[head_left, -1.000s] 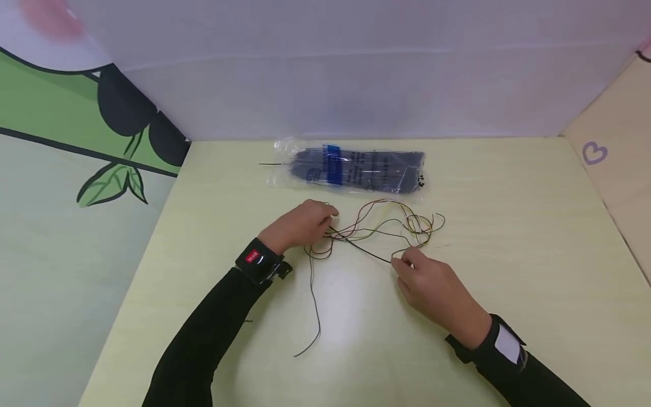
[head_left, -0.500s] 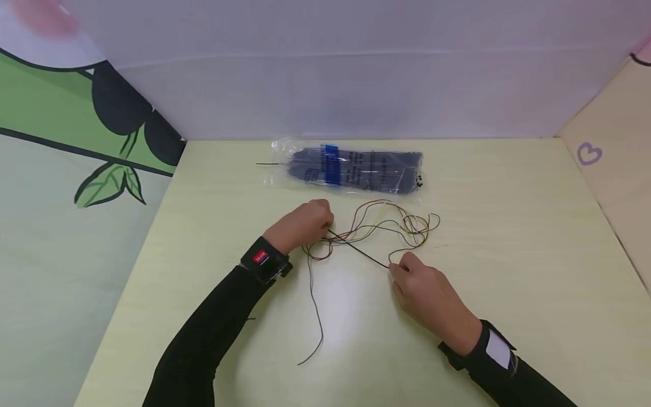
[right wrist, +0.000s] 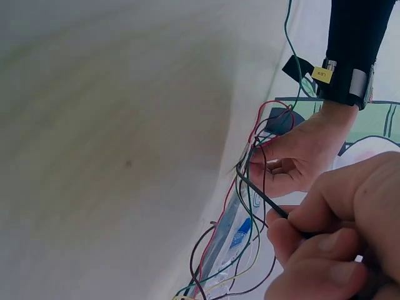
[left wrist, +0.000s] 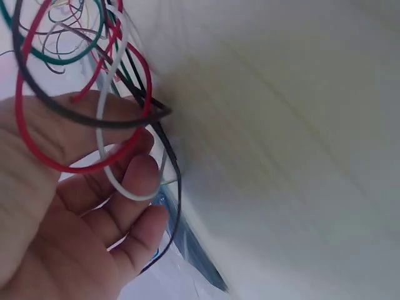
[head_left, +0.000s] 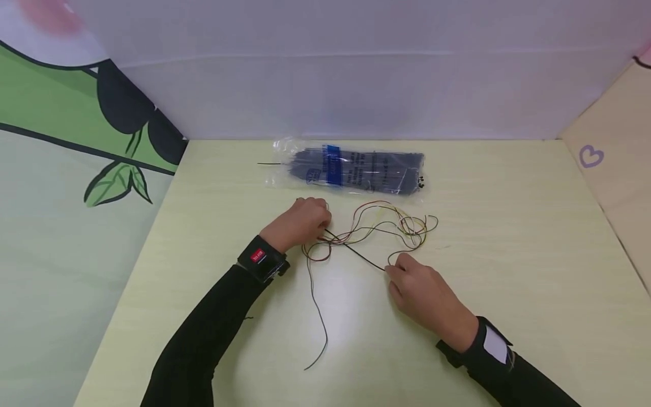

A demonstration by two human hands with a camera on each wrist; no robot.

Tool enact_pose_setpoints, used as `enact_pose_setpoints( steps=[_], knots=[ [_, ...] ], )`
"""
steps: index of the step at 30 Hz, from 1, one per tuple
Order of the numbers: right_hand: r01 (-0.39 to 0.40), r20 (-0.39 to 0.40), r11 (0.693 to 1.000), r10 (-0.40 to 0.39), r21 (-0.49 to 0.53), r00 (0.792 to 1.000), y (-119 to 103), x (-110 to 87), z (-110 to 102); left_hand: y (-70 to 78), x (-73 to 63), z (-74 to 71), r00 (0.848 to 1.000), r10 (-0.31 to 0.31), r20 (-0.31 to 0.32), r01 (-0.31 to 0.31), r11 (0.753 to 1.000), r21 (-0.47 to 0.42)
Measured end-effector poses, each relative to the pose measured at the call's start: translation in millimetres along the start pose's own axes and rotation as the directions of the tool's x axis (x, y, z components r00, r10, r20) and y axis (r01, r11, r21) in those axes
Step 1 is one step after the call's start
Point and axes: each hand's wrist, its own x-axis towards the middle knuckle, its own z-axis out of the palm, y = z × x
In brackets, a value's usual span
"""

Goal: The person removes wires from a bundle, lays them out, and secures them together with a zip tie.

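Observation:
Thin coloured wires [head_left: 373, 228] lie in a loose looped bundle on the table. At the bundle's left end my left hand [head_left: 300, 222] has its fingers curled and pinches the wires. Red, white and dark loops [left wrist: 149, 75] cross in front of that hand [left wrist: 94, 206] in the left wrist view. A straight black cable tie [head_left: 358, 255] runs from the bundle at my left fingers down to my right hand [head_left: 427, 294]. My right thumb and fingertips pinch the tie [right wrist: 265, 199], seen in the right wrist view. Just what sits between the left fingertips is partly hidden.
A clear plastic bag of dark cable ties [head_left: 356, 169] lies behind the wires, one tie [head_left: 268, 164] poking out leftward. A single loose wire [head_left: 319, 316] trails toward the front. A pale wall [head_left: 335, 96] stands at the table's back edge.
My right hand has moved slightly toward me and left with its end of the cable tie. The left fingers have curled in more. The trailing wire end has shifted right and nearer.

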Motion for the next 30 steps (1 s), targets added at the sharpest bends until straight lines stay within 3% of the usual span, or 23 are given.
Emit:
enact_pose_setpoints(
  steps=[5, 14, 23, 26, 30],
  knots=[
    [-0.008, 0.014, 1.0, 0.008, 0.003, 1.0, -1.4, -1.5, 1.0, 0.3, 1.5, 0.2, 1.0, 0.007, 0.011, -0.008, 0.997, 0.081],
    [-0.011, 0.015, 1.0, 0.01, 0.007, 1.0, -3.1, -1.6, -0.2, -4.5, -5.0, -2.3, 1.0, 0.022, 0.012, -0.023, 0.998, 0.065],
    [-0.018, 0.016, 1.0, 0.018, 0.021, 1.0, -3.4, -2.2, 1.1, -5.8, 0.4, -1.3, 0.999, 0.027, 0.03, -0.03, 0.995, 0.096],
    [-0.01, 0.01, 1.0, 0.01, 0.011, 1.0, -2.9, -2.5, 1.5, -7.0, -2.1, -0.5, 0.998, 0.065, 0.02, -0.066, 0.996, 0.055],
    [-0.01, 0.018, 1.0, 0.01, 0.015, 1.0, -2.8, -0.2, 1.5, -10.3, -5.2, -4.1, 0.988, 0.147, -0.038, -0.146, 0.989, 0.037]
  ],
)
